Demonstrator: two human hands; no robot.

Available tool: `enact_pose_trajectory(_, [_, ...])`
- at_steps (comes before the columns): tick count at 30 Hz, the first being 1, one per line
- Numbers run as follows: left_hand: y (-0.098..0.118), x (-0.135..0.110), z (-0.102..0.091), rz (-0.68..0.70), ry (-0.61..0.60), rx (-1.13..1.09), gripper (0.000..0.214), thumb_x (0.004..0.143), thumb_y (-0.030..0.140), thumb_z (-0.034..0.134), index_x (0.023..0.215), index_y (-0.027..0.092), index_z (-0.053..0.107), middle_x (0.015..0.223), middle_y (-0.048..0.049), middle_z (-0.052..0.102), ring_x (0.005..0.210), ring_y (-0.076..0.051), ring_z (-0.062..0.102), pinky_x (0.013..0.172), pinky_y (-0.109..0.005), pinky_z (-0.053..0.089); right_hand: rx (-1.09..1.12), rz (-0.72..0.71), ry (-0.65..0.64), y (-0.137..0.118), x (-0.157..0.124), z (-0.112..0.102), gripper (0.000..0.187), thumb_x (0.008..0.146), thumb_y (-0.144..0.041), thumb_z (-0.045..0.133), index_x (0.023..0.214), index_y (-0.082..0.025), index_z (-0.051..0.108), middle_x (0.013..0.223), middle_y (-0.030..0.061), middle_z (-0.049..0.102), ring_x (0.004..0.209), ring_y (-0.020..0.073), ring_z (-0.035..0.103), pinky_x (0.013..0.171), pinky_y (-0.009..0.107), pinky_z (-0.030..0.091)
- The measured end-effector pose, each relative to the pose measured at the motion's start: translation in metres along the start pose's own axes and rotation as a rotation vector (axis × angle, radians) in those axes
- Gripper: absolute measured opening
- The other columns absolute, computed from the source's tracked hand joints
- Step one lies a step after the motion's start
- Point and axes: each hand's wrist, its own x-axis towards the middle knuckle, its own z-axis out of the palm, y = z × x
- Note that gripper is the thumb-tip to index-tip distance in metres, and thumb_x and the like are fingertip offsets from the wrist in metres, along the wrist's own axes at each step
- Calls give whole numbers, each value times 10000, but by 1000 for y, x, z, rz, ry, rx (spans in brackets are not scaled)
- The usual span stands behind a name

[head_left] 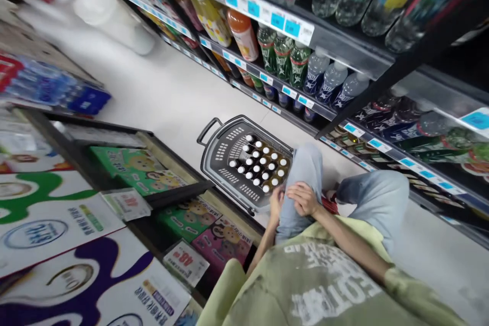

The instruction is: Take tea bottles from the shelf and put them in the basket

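In the head view, my left hand [276, 204] rests against the side of my bent knee, its fingers curled and partly hidden by the jeans. Across the top of that same knee lies my right hand [302, 197], fingers bent inward with nothing visible in them. Just beyond the knee, a dark grey shopping basket [225, 135] sits on the floor. Several small bottles with white caps [260, 161] stand upright in it in rows, close together. The basket's handle [206, 130] sticks out at the far end. My knee covers the basket's near right corner.
Drink shelves [324, 107] with several rows of bottles run along the right. On the left stand boxed goods [57, 234] in a dark-framed display [179, 191] with price cards. Blue packs [57, 86] and a blurred white object [110, 18] are farther up the aisle.
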Motion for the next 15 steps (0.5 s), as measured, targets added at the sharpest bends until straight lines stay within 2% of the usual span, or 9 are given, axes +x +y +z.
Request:
enact_pose_trajectory(3, [5,-19,3,-48,119,-104,412,981,148,343,1221,217,671,1254,-142,760,1183,-251,737,1062,-414,579,-20,-19,29,1,0,-1,389,878,-122,448,1135,-207,727,1061,96,814,1095,237,744,1052,506,550])
enact_pose_trajectory(6, [7,-21,-19,-23,238,-186,392,1006,204,319,1187,201,667,1253,-146,753,1184,-248,728,1074,-415,569,-37,-48,34,0,3,-2,357,893,-133,424,1103,-204,704,1048,99,811,1082,244,746,1054,508,550])
enact_pose_trajectory(9, [24,-17,-44,128,302,-293,360,1025,314,341,1157,216,661,1225,-147,746,1145,-248,725,1049,-407,579,-118,-38,33,-8,11,-2,362,881,-137,391,1054,-212,701,1021,106,813,1058,253,762,1054,501,564])
enact_pose_trajectory(11, [41,-16,-52,269,328,-318,372,1023,379,352,1180,234,656,1249,-153,730,1148,-255,716,1049,-414,581,-221,-35,45,-14,19,-1,318,849,-152,436,995,-221,710,951,88,815,980,245,777,1014,460,604])
enact_pose_trajectory(13, [58,-11,-49,411,362,-283,385,1018,418,351,1196,274,660,1288,-146,717,1220,-263,692,1108,-437,558,-351,-27,29,-18,28,1,229,789,-199,551,926,-243,729,842,50,809,838,239,775,902,399,655])
enact_pose_trajectory(15, [70,-1,-39,531,376,-229,388,997,423,335,1138,333,685,1238,-127,731,1247,-276,687,1146,-468,538,-482,34,-12,-16,34,4,281,734,-224,611,954,-291,773,892,29,836,850,253,793,835,372,676])
